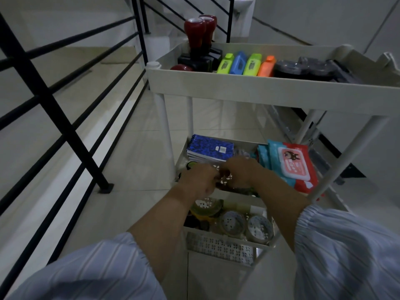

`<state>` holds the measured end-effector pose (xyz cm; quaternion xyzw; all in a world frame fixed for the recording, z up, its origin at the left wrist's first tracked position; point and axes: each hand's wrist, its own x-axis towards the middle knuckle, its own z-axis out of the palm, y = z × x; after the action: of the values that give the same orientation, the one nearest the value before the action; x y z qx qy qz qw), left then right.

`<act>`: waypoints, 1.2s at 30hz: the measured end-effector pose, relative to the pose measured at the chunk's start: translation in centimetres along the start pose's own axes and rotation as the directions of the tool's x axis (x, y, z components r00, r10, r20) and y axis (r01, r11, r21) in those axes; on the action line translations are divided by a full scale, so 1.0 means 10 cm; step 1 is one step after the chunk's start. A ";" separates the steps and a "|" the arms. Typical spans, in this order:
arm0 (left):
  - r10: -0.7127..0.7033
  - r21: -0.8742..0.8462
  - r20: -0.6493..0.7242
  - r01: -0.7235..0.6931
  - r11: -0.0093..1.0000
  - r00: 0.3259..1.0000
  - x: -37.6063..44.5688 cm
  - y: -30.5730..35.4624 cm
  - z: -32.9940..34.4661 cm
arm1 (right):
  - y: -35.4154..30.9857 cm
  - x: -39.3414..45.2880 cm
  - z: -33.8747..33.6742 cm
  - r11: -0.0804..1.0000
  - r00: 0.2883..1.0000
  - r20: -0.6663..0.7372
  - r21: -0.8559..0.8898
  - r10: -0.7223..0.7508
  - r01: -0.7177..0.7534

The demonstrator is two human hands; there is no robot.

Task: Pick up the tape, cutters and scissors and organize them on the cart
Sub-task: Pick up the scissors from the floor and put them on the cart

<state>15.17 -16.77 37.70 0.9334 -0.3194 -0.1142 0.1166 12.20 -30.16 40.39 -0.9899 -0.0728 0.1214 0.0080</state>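
Three tiers: we see a white cart (255,87) with a top tray, a middle shelf and a lower shelf.
Writing: the red wipes pack (296,167) on the middle shelf has pale lettering on its lid that is too blurred for us to read; the blue notebook (211,149) beside it carries a small white barcode label, also unreadable.
Top tray: four cutters (246,64) lie side by side in green, blue, green and orange, between red-handled stamps (198,35) and dark round tins (303,69).
Tape: two clear rolls (245,224) lie flat on the lower shelf, near its front edge, with a yellowish roll (207,207) behind them to the left.
Left hand (200,180): our fingers are curled over the middle shelf, touching the right hand; we cannot tell what they hold.
Right hand (241,173): our fingers are bent inward over something small and dark; we cannot tell whether they grip it.
Sleeves: pale striped fabric covers both our upper arms.
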 end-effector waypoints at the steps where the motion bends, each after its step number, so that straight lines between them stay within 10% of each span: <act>1: -0.032 0.007 -0.018 0.032 0.999 0.999 0.00 -0.03 -0.02 | 0.01 0.00 0.01 1.000 1.000 0.000 0.004 -0.006 0.006; 6: -0.047 0.008 0.002 0.047 0.999 0.999 -0.02 -0.10 -0.06 | 0.05 -0.01 0.04 0.998 0.994 -0.107 0.059 0.002 0.004; 13: 0.133 -0.239 -0.483 -0.276 0.931 0.865 -0.39 -0.19 0.10 | -0.28 -0.12 0.16 0.906 0.841 -0.540 0.354 -0.005 0.233; 19: -0.025 -0.296 -0.610 -0.199 0.934 0.792 -1.00 -0.42 0.56 | -0.84 -0.28 0.56 0.821 0.733 -0.680 0.406 -0.022 0.401; 36: -0.539 -0.489 -0.313 0.353 0.797 0.782 -1.87 -2.16 2.83 | -2.14 0.63 3.24 0.766 0.975 -0.210 0.613 -0.076 0.192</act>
<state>4.95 7.38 7.22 0.9386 -0.0185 0.0097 0.3442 7.39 -8.10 8.15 -0.9289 -0.0976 0.0517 0.3535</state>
